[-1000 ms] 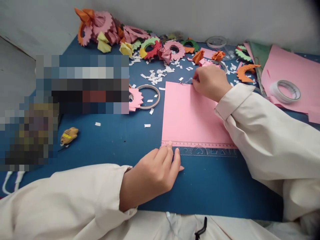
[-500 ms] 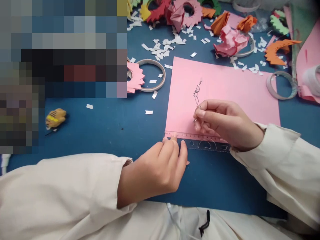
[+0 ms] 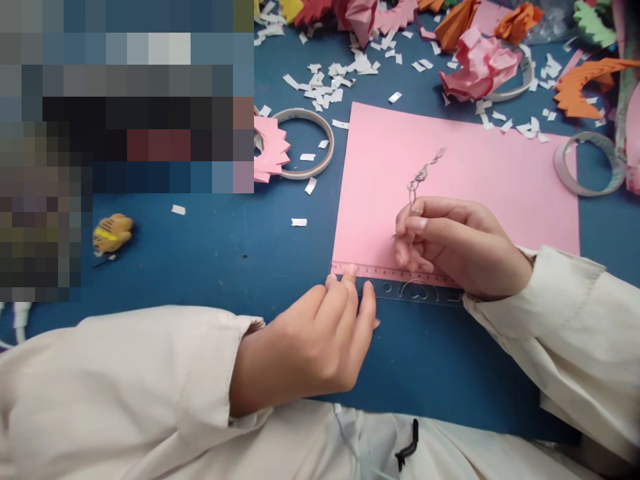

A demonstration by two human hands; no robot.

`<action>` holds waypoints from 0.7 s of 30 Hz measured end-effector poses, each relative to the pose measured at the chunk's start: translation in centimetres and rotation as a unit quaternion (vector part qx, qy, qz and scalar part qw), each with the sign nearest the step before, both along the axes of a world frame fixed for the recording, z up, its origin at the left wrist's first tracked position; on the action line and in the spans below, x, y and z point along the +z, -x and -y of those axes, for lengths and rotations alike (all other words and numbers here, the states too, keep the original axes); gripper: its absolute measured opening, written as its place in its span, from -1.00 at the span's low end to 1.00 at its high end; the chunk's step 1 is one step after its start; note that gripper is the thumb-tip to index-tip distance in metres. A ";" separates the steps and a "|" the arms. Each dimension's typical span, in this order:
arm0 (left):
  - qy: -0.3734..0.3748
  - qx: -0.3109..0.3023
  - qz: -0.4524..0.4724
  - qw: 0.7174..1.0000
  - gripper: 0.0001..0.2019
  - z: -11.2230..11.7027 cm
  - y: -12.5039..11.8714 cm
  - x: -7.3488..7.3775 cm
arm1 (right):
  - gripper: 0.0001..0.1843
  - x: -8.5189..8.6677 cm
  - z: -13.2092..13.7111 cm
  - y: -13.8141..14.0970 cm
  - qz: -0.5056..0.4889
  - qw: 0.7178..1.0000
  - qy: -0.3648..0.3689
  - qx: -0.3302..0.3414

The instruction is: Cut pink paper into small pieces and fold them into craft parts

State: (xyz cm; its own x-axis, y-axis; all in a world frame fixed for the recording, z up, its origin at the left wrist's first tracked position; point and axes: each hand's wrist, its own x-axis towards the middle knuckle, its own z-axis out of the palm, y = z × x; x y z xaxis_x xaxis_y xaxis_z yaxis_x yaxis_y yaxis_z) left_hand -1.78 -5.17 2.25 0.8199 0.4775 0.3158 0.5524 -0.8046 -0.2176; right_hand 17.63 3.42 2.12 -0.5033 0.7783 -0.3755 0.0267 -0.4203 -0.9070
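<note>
A pink paper sheet [image 3: 475, 173] lies flat on the blue table [image 3: 225, 240]. Along its near edge lies a clear ruler [image 3: 415, 288]. My left hand [image 3: 315, 340] rests on the table, its fingertips pressing the ruler's left end. My right hand [image 3: 460, 243] hovers over the sheet's near part, fingers pinched on a thin twisted silvery wire or chain [image 3: 423, 177] that sticks up and away from the fingers.
Tape rolls lie left [image 3: 305, 143] and right [image 3: 587, 163] of the sheet. White paper scraps [image 3: 325, 83], a crumpled pink paper [image 3: 480, 63] and folded coloured paper pieces [image 3: 585, 87] crowd the far side. A small yellow toy [image 3: 111, 233] lies at left beside a blurred area.
My right hand came from the sheet's far edge back to its near part, carrying the thin wire. The view tilted down. My left hand stayed on the ruler.
</note>
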 end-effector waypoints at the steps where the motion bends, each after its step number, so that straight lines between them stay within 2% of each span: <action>1: 0.003 0.000 -0.003 1.000 -0.69 0.0 0.0 0.0 | -0.76 0.1 0.0 0.0 -0.001 1.000 -0.002 -0.001; 6: 0.008 0.000 -0.013 1.000 -0.67 0.1 0.0 -0.1 | -0.49 0.2 0.0 0.1 0.025 0.999 -0.015 0.014; 9: 0.009 -0.001 -0.015 1.000 -0.67 0.1 0.1 -0.1 | -0.41 0.1 0.1 -0.1 0.041 0.999 -0.011 0.029; 15: 0.005 -0.003 -0.022 1.000 -0.68 0.1 0.2 -0.2 | -0.41 0.0 0.3 -0.2 0.034 0.998 -0.028 0.034; 21: -0.008 -0.008 0.004 1.000 -0.71 -0.1 0.1 -0.3 | -0.41 -0.3 0.7 -0.1 0.042 0.995 -0.076 0.037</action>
